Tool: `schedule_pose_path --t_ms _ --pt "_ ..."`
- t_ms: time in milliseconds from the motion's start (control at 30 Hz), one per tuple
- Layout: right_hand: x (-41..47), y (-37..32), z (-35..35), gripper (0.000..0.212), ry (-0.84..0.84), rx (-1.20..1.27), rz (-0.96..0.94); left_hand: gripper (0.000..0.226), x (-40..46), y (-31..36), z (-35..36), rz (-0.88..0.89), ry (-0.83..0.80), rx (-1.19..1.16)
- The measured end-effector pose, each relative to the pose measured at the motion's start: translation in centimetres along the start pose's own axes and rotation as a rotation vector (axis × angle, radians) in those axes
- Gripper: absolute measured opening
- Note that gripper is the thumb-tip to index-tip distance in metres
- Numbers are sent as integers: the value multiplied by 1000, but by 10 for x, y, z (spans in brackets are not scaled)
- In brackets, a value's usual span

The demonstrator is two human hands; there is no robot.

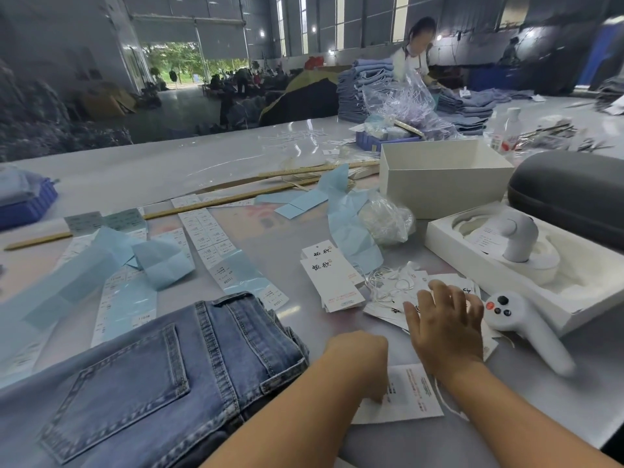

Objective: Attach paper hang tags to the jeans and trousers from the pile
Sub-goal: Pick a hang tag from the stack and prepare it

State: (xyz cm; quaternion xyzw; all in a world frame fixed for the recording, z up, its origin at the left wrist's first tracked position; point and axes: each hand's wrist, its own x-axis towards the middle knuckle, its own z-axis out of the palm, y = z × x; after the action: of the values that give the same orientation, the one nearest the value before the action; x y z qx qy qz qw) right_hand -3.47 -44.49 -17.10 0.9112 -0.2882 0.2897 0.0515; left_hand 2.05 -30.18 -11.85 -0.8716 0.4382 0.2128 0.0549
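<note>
Folded jeans (162,376) near left; left hand (359,363) fingers curled down, pinching a tag (410,395); right hand (445,329) fingers spread flat over loose tags (385,310), beside a white controller (520,324)

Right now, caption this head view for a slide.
Right hand reaches over scattered white paper hang tags; left hand presses one tag beside folded blue denim jeans.

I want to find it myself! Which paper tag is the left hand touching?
Find the folded blue jeans at the near table edge. Just right of them, the left hand rests on one white tag, lying alone, nearer than the scattered tags.
</note>
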Motion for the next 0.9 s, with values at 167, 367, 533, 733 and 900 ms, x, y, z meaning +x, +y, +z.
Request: schedule_pose_path --t_ms 167,367,533,733,900 --pt "-17 5 -11 44 8 63 18 35 0 -1 0 12 -14 10" --pt "-21 -7 -3 53 -105 57 84 14 -1 3 3 68 -1 0" --pt "4 -20 5 47 -124 103 72 5 -3 2 6 108 -6 -36" --pt "9 -7 -9 32 12 292 171 30 7 7 4 60 39 -132" --pt "-3 14 -16 17 -205 339 191 48 20 30 11 -16 101 -88"
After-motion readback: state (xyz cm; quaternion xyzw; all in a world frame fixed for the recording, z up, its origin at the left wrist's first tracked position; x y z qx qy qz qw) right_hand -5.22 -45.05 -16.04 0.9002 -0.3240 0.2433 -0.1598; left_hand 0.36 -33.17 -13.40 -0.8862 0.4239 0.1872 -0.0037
